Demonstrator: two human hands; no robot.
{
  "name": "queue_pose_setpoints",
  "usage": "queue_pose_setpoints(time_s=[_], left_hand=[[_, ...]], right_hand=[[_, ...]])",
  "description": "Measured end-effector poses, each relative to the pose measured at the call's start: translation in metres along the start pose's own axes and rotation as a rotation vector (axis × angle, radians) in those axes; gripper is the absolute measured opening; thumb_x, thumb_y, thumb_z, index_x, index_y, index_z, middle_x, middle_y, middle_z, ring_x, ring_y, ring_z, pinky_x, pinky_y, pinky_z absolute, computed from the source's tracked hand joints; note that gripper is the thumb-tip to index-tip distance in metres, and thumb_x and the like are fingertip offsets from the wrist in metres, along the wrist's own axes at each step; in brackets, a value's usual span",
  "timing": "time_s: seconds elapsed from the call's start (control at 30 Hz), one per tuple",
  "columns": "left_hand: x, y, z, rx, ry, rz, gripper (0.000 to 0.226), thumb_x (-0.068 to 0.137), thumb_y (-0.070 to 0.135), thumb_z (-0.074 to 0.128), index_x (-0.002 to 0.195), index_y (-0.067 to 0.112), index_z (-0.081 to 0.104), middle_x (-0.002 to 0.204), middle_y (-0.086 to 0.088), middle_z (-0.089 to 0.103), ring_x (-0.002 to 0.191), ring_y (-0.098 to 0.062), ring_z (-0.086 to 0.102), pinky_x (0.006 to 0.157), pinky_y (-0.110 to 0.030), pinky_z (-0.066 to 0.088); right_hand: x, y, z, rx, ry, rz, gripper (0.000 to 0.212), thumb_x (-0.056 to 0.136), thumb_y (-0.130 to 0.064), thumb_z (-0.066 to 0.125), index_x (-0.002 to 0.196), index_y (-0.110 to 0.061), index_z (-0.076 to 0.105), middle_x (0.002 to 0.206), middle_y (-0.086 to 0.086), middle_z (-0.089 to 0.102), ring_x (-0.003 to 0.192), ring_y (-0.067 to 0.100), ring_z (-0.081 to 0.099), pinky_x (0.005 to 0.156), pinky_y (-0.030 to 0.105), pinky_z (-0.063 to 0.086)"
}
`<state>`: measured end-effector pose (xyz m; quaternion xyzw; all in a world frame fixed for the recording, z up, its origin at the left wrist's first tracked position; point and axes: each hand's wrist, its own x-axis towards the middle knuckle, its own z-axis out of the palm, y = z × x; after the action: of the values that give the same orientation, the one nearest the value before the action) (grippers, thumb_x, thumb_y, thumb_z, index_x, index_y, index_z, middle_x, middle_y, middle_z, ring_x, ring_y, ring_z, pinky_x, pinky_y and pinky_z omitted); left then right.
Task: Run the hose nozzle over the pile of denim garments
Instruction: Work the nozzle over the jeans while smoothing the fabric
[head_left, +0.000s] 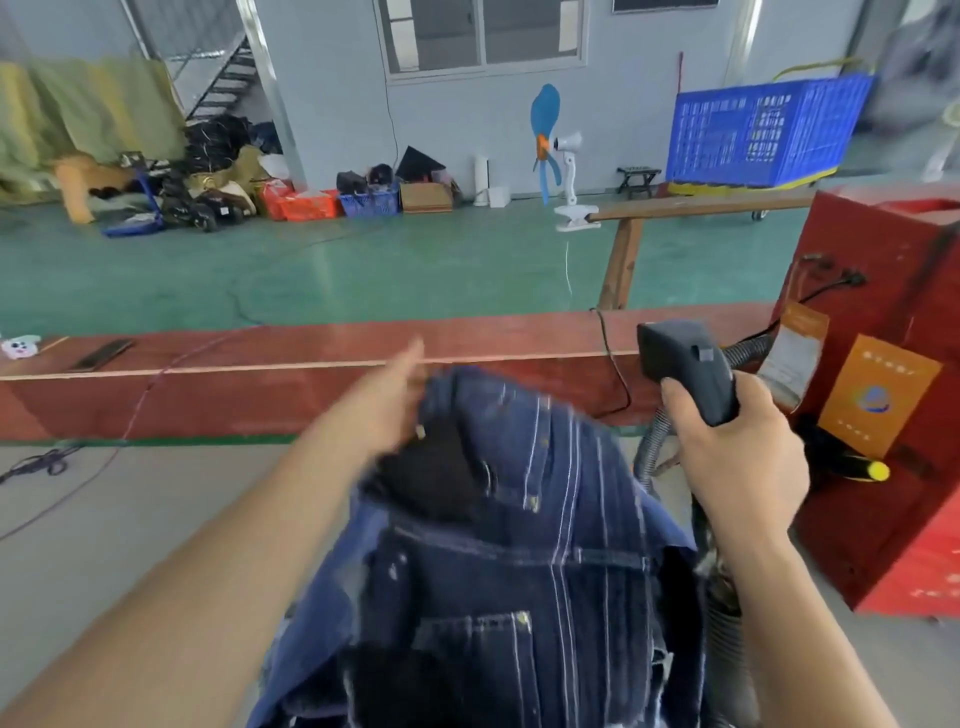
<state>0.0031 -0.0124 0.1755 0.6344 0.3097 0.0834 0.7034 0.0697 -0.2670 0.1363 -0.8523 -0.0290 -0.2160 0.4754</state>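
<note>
Nozzle heading: the dark grey plastic hose nozzle (685, 371) stands raised at the right, its long axis running from the near right up to the far left, blunt head tipped toward the far side of the table.
Hose: a ribbed grey flexible hose (652, 447) drops from under the nozzle and runs down the right side of the denim.
Right hand: the right hand (737, 447) is wrapped round the nozzle's handle, fingers curled over it.
Left hand: the left hand (387, 400) is blurred at the far edge of the denim; I cannot tell whether it pinches the cloth or only touches it.
Denim: the pile of dark blue denim garments with white stitching (514, 551) fills the near centre, between the two arms, the nozzle just to the right of its far end and apart from it.
Edges and room: a long red-brown wooden table (260, 384) runs left to right just beyond the denim; a red wooden box (893, 364) stands close on the right; open green floor (311, 270) lies beyond.
Writing: an orange label (878, 395) is fixed to the box, its print too small to read.
</note>
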Motion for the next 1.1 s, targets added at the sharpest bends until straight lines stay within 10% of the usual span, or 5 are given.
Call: queue_pose_setpoints(time_s=[0.13, 0.47, 0.8, 1.0, 1.1], left_hand=[[0.035, -0.117, -0.025, 0.368, -0.041, -0.295, 0.027, 0.088, 0.041, 0.066, 0.092, 0.016, 0.060, 0.083, -0.002, 0.059, 0.074, -0.011, 0.055, 0.061, -0.024, 0.038], [0.062, -0.130, -0.016, 0.659, 0.193, -0.038, 0.048, 0.085, 0.051, 0.066, 0.062, 0.014, 0.046, 0.056, 0.002, 0.041, 0.051, -0.012, 0.037, 0.049, -0.026, 0.024], [0.066, -0.062, -0.016, 0.034, -0.037, -0.382, 0.081, 0.063, 0.052, 0.082, 0.123, 0.003, 0.058, 0.124, -0.016, 0.060, 0.115, -0.032, 0.057, 0.105, -0.045, 0.039], [0.078, -0.086, -0.041, 1.573, 0.464, 0.115, 0.027, 0.091, 0.003, 0.051, 0.117, 0.010, 0.057, 0.116, -0.011, 0.065, 0.106, -0.032, 0.063, 0.079, -0.035, 0.047], [0.077, -0.116, -0.046, 1.544, 0.304, 0.319, 0.020, 0.098, 0.026, 0.050, 0.113, 0.015, 0.044, 0.104, -0.005, 0.062, 0.099, -0.029, 0.062, 0.075, -0.034, 0.044]], right_hand=[[-0.001, -0.001, 0.010, -0.034, -0.068, -0.047, 0.033, 0.085, -0.051, 0.062, 0.090, -0.019, 0.054, 0.060, -0.011, 0.049, 0.051, 0.016, 0.042, 0.047, 0.023, 0.025], [-0.035, -0.017, 0.046, -0.280, -0.533, -0.262, 0.035, 0.086, -0.058, 0.054, 0.087, -0.024, 0.045, 0.067, -0.011, 0.053, 0.064, 0.018, 0.052, 0.051, 0.029, 0.036], [-0.027, -0.014, 0.049, -0.314, -0.514, -0.266, 0.034, 0.089, -0.057, 0.052, 0.092, -0.023, 0.045, 0.067, -0.008, 0.054, 0.060, 0.015, 0.054, 0.049, 0.027, 0.037], [-0.028, -0.012, 0.051, -0.322, -0.517, -0.272, 0.035, 0.089, -0.056, 0.054, 0.092, -0.022, 0.046, 0.070, -0.007, 0.058, 0.063, 0.017, 0.057, 0.052, 0.028, 0.043], [-0.029, -0.012, 0.051, -0.313, -0.515, -0.284, 0.035, 0.089, -0.055, 0.054, 0.090, -0.022, 0.045, 0.068, -0.007, 0.056, 0.062, 0.015, 0.056, 0.049, 0.026, 0.039]])
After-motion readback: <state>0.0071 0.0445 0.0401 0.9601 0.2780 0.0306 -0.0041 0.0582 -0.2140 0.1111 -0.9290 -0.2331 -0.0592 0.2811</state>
